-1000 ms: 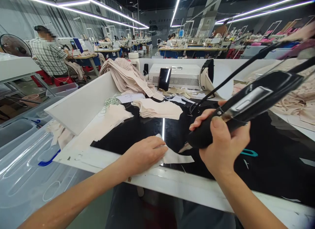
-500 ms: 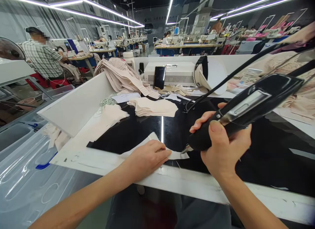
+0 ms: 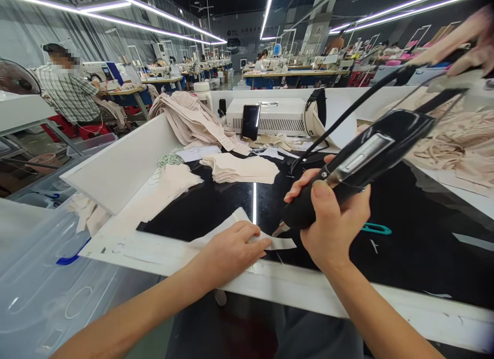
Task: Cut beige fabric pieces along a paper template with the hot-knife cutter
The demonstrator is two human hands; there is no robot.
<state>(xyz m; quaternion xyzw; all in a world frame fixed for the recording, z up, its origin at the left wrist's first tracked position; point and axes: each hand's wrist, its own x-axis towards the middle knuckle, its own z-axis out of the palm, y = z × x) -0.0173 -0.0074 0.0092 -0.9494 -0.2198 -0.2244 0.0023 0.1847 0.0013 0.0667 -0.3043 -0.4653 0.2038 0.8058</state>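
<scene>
Checked at the near edge of the table: one pale fabric piece, lying flat on the black top. Long axis running left to right along that edge, with a narrow strip end pointing right.

Pinned under the left hand, palm down, fingers spread open and flat on the left and middle part of the piece. Right strip end left bare.

Clamped in the right hand: one black handheld tool, fingers wrapped round the grip, thumb on top. Long axis slanting from the tip, low and left, up and away to the right. Tip just beside the bare strip end, between the two hands; contact with the cloth not possible to tell. Hands near each other but apart, left nearer the body of the piece, right nearer its free end.

Trailing from the tool up to the right: black cords, at least two.

Counted further back on the table:
- one stack of cut pale pieces, well apart from the hands
- one loose heap of cloth at the far left
- one phone, propped against one white machine
- one pair of teal snips, right of the right hand
</scene>
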